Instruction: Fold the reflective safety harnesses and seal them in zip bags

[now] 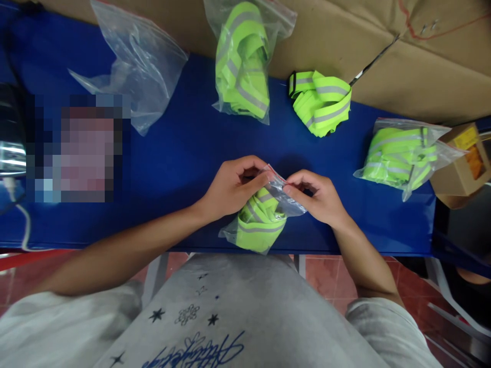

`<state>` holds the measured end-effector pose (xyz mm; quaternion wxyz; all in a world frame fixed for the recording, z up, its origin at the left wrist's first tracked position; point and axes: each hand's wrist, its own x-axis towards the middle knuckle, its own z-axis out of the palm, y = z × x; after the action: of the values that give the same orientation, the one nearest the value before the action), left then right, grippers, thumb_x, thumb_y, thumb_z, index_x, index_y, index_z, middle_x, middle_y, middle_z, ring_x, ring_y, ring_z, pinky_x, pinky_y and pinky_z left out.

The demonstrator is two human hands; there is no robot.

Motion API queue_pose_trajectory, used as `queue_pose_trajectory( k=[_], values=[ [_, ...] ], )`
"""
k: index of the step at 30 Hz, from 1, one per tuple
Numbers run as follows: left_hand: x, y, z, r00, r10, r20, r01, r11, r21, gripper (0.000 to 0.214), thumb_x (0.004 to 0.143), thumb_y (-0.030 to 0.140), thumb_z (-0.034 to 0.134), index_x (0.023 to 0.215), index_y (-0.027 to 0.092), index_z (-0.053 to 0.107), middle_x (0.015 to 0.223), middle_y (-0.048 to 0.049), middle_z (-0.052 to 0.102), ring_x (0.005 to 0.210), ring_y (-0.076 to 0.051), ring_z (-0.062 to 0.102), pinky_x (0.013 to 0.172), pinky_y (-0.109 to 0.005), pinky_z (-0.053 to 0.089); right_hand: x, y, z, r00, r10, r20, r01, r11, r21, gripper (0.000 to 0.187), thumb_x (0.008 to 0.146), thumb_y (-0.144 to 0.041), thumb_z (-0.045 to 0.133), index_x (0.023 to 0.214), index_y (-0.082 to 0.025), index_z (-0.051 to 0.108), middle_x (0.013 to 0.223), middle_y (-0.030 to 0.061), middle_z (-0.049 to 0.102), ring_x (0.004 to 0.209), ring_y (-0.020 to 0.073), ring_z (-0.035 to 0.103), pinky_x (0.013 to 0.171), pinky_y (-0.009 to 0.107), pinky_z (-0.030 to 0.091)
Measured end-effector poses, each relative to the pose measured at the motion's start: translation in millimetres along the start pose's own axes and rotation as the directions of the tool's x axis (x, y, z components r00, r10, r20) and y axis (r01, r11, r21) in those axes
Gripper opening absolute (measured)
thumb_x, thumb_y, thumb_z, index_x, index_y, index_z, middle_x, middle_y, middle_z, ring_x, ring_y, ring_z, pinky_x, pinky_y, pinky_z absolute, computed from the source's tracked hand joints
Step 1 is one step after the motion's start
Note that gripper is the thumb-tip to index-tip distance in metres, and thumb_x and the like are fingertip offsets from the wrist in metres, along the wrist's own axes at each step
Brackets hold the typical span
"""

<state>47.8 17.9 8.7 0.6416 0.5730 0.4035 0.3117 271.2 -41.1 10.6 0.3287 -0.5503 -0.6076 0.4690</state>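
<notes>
Near the table's front edge lies a clear zip bag (293, 204) with a red seal line. Inside it is a folded neon-yellow reflective belt (261, 230) with grey stripes. My left hand (233, 186) pinches the left part of the bag's top edge between thumb and fingers. My right hand (316, 197) pinches the right end of that same edge. Between them the seal runs slanting down to the right. Just beyond my hands, a loose reflective belt (322, 102) with a black buckle lies bundled, outside any bag.
Bagged belts stand at the back (243, 66) and at the right (401, 158), beside a small cardboard box (460, 163). A flat clear bag (141, 66) lies back left on the blue table (172, 153). Brown cardboard (345, 36) borders the rear. A white cable (25, 220) hangs at left.
</notes>
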Motion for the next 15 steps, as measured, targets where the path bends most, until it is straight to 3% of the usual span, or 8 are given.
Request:
queue_pose_trajectory(
  k=[15],
  values=[
    [-1.1,-1.6,1.1,0.995,-0.077,0.064,0.08,0.995,-0.058,0.025,0.083,0.039,0.079,0.09,0.015,0.076,0.078,-0.0006,0.071,0.066,-0.009,0.061,0.059,-0.018,0.048,-1.1,-1.0,3.6,0.998,-0.056,0.0,0.056,0.998,-0.016,0.015,0.097,-0.037,0.072,0.095,-0.022,0.073,0.082,-0.0008,0.073,0.068,0.0101,0.062,0.063,0.025,0.048]
  ],
)
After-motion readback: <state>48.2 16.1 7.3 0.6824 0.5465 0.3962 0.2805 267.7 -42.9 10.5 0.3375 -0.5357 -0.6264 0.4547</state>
